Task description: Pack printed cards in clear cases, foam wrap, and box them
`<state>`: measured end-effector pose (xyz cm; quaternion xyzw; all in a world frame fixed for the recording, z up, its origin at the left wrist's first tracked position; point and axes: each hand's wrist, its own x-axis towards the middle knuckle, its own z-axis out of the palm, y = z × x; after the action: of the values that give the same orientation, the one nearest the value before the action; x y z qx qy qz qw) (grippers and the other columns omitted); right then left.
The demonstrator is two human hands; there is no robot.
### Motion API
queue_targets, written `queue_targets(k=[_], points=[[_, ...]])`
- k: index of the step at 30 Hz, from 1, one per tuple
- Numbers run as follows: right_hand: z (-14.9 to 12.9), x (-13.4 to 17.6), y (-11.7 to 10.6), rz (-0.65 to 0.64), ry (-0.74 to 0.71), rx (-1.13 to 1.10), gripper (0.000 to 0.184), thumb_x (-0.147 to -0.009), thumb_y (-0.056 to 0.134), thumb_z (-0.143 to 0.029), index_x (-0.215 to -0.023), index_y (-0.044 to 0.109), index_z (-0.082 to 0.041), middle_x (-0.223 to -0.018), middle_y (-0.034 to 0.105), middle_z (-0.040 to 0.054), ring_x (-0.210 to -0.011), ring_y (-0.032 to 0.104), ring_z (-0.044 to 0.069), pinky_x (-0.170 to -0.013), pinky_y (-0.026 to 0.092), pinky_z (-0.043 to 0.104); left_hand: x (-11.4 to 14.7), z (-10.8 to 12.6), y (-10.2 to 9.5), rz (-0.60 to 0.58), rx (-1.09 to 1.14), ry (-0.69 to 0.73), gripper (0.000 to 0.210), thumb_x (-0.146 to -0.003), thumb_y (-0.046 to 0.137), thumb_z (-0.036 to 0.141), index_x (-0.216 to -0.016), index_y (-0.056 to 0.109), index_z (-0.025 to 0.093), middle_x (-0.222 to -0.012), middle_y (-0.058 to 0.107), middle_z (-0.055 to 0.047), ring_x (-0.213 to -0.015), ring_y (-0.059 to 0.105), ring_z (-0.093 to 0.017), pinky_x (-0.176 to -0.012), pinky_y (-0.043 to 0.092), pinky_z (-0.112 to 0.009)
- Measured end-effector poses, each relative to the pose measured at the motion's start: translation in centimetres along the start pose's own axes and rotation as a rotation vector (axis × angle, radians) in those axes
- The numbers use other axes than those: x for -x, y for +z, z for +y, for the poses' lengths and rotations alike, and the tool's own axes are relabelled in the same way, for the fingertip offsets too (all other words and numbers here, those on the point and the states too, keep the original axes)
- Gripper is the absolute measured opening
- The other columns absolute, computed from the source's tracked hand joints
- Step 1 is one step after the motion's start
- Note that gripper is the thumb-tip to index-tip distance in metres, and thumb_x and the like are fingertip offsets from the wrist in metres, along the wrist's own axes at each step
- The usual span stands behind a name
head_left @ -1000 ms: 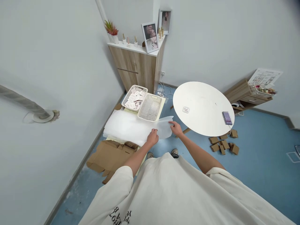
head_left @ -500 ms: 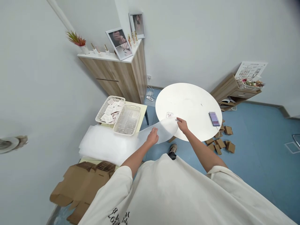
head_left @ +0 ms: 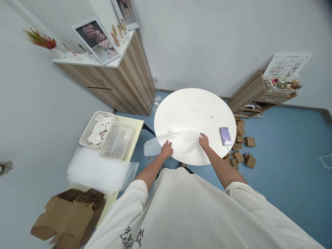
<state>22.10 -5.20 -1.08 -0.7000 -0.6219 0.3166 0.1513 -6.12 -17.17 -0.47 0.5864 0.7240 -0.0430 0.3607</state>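
A thin, translucent packing sheet (head_left: 185,140) stretches across the near part of the round white table (head_left: 192,103), its ragged left end hanging past the rim. My left hand (head_left: 166,149) lies on the sheet near the table's left front edge, fingers slightly apart. At the sheet's right end, the fingers of my right hand (head_left: 204,141) are closed on its edge. Beyond my left fingers is a small white printed card or sticker (head_left: 170,131), partly seen through the sheet. A stack of similar white sheets (head_left: 97,171) rests on the side table at left.
Two white baskets, one with small cards (head_left: 85,133), one with clear plastic pieces (head_left: 131,136), stand on the yellowish side table (head_left: 136,133). Flattened cardboard boxes (head_left: 66,216) are below them. A purple phone-like object (head_left: 225,136) lies on the round table. Small brown boxes (head_left: 249,141) litter the floor.
The sheet has come away from the stack at left and now lies over the round table. Both hands have moved over the tabletop with it, and my view has turned right.
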Motion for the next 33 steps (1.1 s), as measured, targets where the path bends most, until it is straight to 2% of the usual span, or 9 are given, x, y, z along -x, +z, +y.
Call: queue_targets(k=[2,4,7,11,15,19,22,29,33], points=[[0.5,0.2,0.1,0.046,0.062,0.114,0.056,-0.083,0.044,-0.020,-0.138,0.057,-0.017,-0.149,0.043,0.0170,-0.130,0.047,0.032,-0.106,0.041,0.049,-0.4,0.0,0.4,-0.083,-0.017,-0.055,0.054,-0.088,0.049,0.026,-0.142,0.042,0.020,-0.166,0.014,-0.015,-0.145,0.031,-0.035,-0.107,0.040,-0.047],[0.4,0.5,0.4,0.017,-0.012,0.229,0.052,-0.084,0.044,-0.017,-0.133,0.060,-0.020,-0.155,0.036,0.0134,-0.135,0.040,0.034,-0.108,0.035,0.052,-0.7,-0.1,0.8,-0.127,-0.041,-0.081,0.050,-0.087,0.049,0.025,-0.136,0.046,0.019,-0.165,0.013,-0.016,-0.145,0.030,-0.037,-0.104,0.042,-0.048],[-0.1,1.0,1.4,-0.202,-0.179,0.340,0.049,-0.085,0.045,-0.015,-0.130,0.062,-0.023,-0.157,0.036,0.0101,-0.136,0.038,0.032,-0.109,0.033,0.050,-0.8,-0.3,1.0,-0.111,-0.081,-0.037,0.045,-0.087,0.048,0.022,-0.131,0.048,0.018,-0.162,0.019,-0.016,-0.144,0.029,-0.037,-0.104,0.042,-0.047],[-0.3,1.5,3.0,-0.393,-0.163,0.434,0.052,-0.085,0.047,-0.017,-0.136,0.058,-0.021,-0.159,0.033,0.0114,-0.136,0.037,0.034,-0.107,0.034,0.050,-0.5,-0.3,0.8,-0.090,-0.119,0.024,0.053,-0.086,0.049,0.021,-0.139,0.042,0.018,-0.154,0.033,-0.016,-0.139,0.036,-0.033,-0.105,0.040,-0.044],[-0.1,2.0,3.9,-0.369,-0.158,0.468,0.054,-0.086,0.045,-0.016,-0.140,0.054,-0.020,-0.157,0.035,0.0123,-0.135,0.036,0.034,-0.108,0.033,0.049,-0.2,0.0,-0.3,-0.018,-0.137,0.062,0.067,-0.086,0.046,0.018,-0.151,0.029,0.015,-0.153,0.036,-0.018,-0.140,0.034,-0.033,-0.112,0.031,-0.046],[-0.3,2.6,4.0,-0.334,-0.156,0.470,0.055,-0.087,0.043,-0.014,-0.141,0.050,-0.017,-0.151,0.041,0.0149,-0.129,0.041,0.033,-0.108,0.032,0.047,-0.8,1.4,-2.3,0.103,-0.161,0.133,0.079,-0.089,0.040,0.016,-0.160,0.007,0.017,-0.163,0.021,-0.015,-0.147,0.022,-0.036,-0.117,0.020,-0.054],[-0.1,3.2,3.6,-0.285,-0.098,0.451,0.052,-0.088,0.042,-0.015,-0.140,0.050,-0.016,-0.147,0.044,0.0160,-0.127,0.043,0.032,-0.106,0.032,0.044,-1.9,3.2,-4.1,0.127,-0.176,0.191,0.082,-0.090,0.039,0.017,-0.161,-0.003,0.021,-0.167,0.014,-0.009,-0.147,0.020,-0.037,-0.117,0.020,-0.056],[1.6,5.4,1.9,-0.217,0.082,0.393,0.045,-0.091,0.041,-0.017,-0.133,0.057,-0.015,-0.141,0.048,0.0180,-0.124,0.046,0.032,-0.101,0.037,0.041,-6.9,7.8,-6.7,0.110,-0.260,0.459,0.080,-0.089,0.039,0.014,-0.161,0.005,0.020,-0.168,0.004,-0.005,-0.151,0.015,-0.032,-0.121,0.017,-0.051],[2.0,6.5,1.8,-0.260,0.088,0.334,0.043,-0.092,0.043,-0.018,-0.132,0.058,-0.014,-0.141,0.049,0.0174,-0.123,0.048,0.031,-0.100,0.038,0.038,-9.0,8.7,-6.4,0.129,-0.258,0.456,0.073,-0.087,0.043,0.014,-0.157,0.022,0.016,-0.168,0.000,-0.011,-0.154,0.006,-0.032,-0.122,0.014,-0.052]])
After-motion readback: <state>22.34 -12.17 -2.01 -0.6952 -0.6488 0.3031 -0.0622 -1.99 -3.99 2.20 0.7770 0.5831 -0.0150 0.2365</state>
